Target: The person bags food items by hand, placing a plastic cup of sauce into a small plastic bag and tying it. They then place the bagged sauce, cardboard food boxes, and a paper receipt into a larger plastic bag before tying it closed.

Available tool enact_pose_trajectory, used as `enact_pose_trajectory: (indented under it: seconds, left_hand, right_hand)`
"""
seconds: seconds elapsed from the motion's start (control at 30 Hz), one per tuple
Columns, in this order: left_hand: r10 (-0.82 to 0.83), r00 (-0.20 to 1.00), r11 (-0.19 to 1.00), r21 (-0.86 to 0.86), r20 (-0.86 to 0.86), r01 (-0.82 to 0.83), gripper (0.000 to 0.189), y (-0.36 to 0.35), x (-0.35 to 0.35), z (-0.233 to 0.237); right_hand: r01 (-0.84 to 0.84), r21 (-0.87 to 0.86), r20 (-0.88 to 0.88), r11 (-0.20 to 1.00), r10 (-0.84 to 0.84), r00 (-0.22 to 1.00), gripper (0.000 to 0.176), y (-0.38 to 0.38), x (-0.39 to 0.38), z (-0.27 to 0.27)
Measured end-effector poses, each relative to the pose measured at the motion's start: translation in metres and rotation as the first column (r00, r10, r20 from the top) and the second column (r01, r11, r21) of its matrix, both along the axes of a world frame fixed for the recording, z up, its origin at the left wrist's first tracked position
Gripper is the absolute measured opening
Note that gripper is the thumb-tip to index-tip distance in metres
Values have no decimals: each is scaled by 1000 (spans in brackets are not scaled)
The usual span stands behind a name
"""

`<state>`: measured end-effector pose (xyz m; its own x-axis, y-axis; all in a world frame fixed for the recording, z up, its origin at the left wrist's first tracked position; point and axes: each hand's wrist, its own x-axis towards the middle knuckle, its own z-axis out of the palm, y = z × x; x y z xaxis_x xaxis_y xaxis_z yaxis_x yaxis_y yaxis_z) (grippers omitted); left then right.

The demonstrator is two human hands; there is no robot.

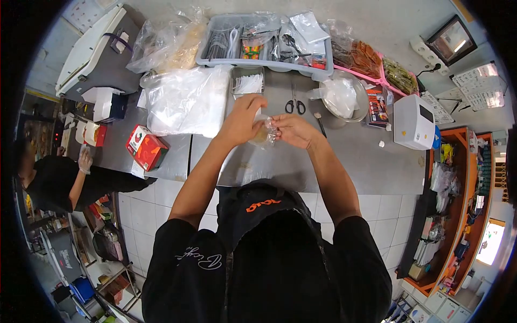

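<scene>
Over the steel table, both of my hands hold a small clear plastic bag (262,136) with something pale yellowish in it. My left hand (243,119) is closed around the bag's left side. At its upper right, my right hand (295,130) pinches the gathered plastic between thumb and fingers. The exact contents are too small to make out. Black-handled scissors (294,105) lie just beyond my right hand. A thin dark tool with a pale tip (321,125) rests to its right. Beyond my left hand stands a small metal tray (248,91) with white strips in it.
A stack of clear plastic bags (186,105) and a red box (146,148) lie left. Behind are a grey divided bin (269,65), a metal bowl (360,110) and pink trays (358,72). A white device (413,123) stands right. A gloved co-worker's hand (85,159) shows far left.
</scene>
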<state>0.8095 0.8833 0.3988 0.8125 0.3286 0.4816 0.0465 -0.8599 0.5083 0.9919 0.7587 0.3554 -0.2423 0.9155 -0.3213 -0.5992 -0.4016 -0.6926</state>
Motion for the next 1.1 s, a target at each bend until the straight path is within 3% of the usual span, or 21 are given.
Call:
enact_pose_trajectory:
  seconds: [0.07, 0.17, 0.2, 0.27, 0.37, 0.47, 0.57, 0.6, 0.67, 0.77, 0.87, 0.97, 1.03, 1.07, 1.1]
  left_hand:
    - [-6, 998, 998, 63, 63, 2, 33, -6, -8, 4]
    - [-99, 995, 973, 209, -12, 99, 24, -8, -16, 8]
    - [-106, 993, 956, 271, -47, 114, 22, -7, -19, 5]
    - [-119, 986, 909, 386, -119, 157, 19, -7, -23, 0]
    - [-181, 978, 893, 400, -102, 207, 16, -8, -29, 12]
    - [-271, 940, 921, 230, -207, 316, 16, -13, -41, 7]
    - [-303, 916, 932, 118, -263, 342, 14, -16, -58, -14]
    - [-300, 922, 946, 44, -244, 320, 14, -21, -68, -22]
    - [-274, 940, 962, -83, -204, 262, 14, -24, -80, -26]
    - [-214, 957, 951, -266, -193, 159, 15, -39, -84, -24]
    - [-131, 984, 910, -408, -118, 72, 17, -32, -65, -9]
    - [1, 999, 869, -495, -32, -17, 17, -36, -41, 3]
    - [122, 989, 843, -534, 81, -60, 19, -39, -2, -4]
    - [120, 986, 787, -616, 111, -27, 20, -36, 15, -5]
    - [147, 988, 793, -602, 43, -92, 21, -32, 31, 5]
  right_hand:
    - [51, -35, 62, 998, -49, 997, 28, -3, 3, 7]
    - [22, -36, 201, 999, -14, 980, 19, -5, 0, 28]
    - [-35, 24, 361, 999, 24, 932, 18, -2, 2, 28]
    - [-171, 111, 651, 979, 58, 757, 16, 2, 6, 26]
    - [-188, 183, 878, 965, -74, 473, 16, -4, 7, 54]
    - [-229, 137, 926, 964, -43, 375, 13, -5, 9, 46]
    - [-227, 531, 830, 816, -556, -56, 10, -11, 36, -8]
    - [-156, 502, 852, 851, -517, -79, 10, -21, 37, -15]
    - [-27, 453, 884, 891, -453, -118, 10, -25, 41, -19]
    - [136, 596, 802, 791, -578, -149, 12, -28, 31, -23]
    - [401, 487, 857, 776, -513, -48, 14, -27, 13, -20]
    - [548, 376, 546, 747, -656, 521, 20, -20, -3, -16]
    - [286, 623, 648, 728, -685, 332, 34, -11, 7, 12]
    - [244, 664, 637, 707, -705, 312, 39, 1, 21, 10]
    - [321, 662, 604, 677, -736, 305, 35, 10, 24, 26]
